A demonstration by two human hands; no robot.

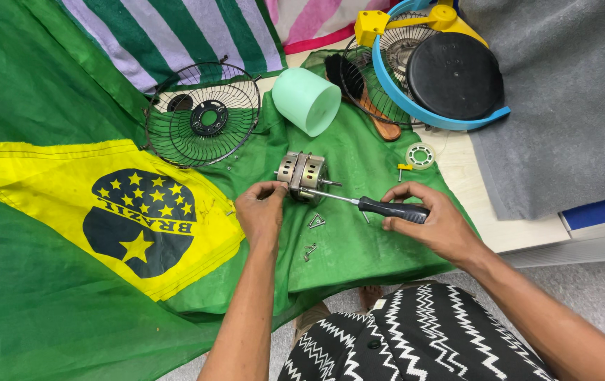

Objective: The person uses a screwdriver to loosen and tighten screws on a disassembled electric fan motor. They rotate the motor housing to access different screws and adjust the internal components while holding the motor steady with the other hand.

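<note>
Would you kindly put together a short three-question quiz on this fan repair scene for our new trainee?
1. True or false: the left hand steadies the small metal fan motor on the green cloth.
2. What does the right hand hold? A) a brush B) the black-handled screwdriver C) a loose screw
3. Fill in: the pale green plastic cup-shaped cover lies on its ____, between the round black wire fan guard and the blue-rimmed fan guard.

Key: 1 true; 2 B, its tip reaching the motor; 3 side.
</note>
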